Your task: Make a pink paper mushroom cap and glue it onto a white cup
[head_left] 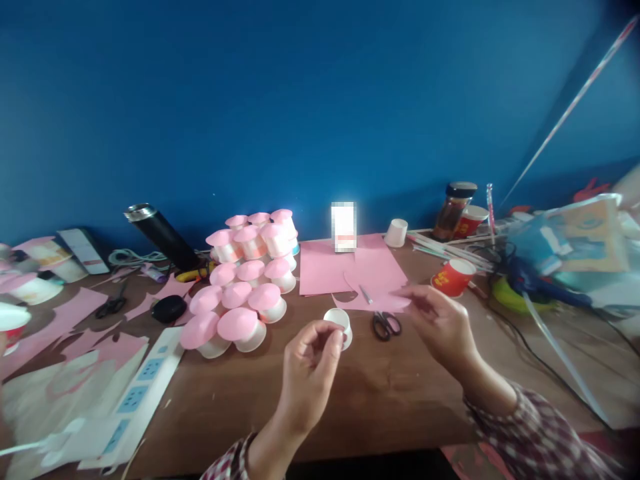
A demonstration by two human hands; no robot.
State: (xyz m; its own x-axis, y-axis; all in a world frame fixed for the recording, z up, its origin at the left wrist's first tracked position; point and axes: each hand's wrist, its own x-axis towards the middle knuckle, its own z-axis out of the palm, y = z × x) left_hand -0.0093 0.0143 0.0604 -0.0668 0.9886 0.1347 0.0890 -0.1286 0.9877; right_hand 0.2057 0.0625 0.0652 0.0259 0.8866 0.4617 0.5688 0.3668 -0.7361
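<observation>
My left hand (pixel 315 363) has its thumb and fingers closed around a small white paper cup (pixel 336 316), which stands upside down on the table in front of me. A thin piece of pink paper (pixel 387 303) is pinched between the fingertips of my right hand (pixel 440 327). Below that paper lies a pair of scissors (pixel 386 327) with black handles, blades pointing away. Pink paper sheets (pixel 320 273) are spread behind the cup. Left of my left hand, several upside-down cups with pink paper tops (pixel 243 323) stand in rows, the rear ones stacked.
A power strip (pixel 150 373) and paper scraps (pixel 80 313) lie at left, near a black flask (pixel 163 233). A red paper cup (pixel 453 277), a white cup (pixel 396 233), a dark jar (pixel 454 210) and a glue gun (pixel 540 287) with its cable stand or lie at right.
</observation>
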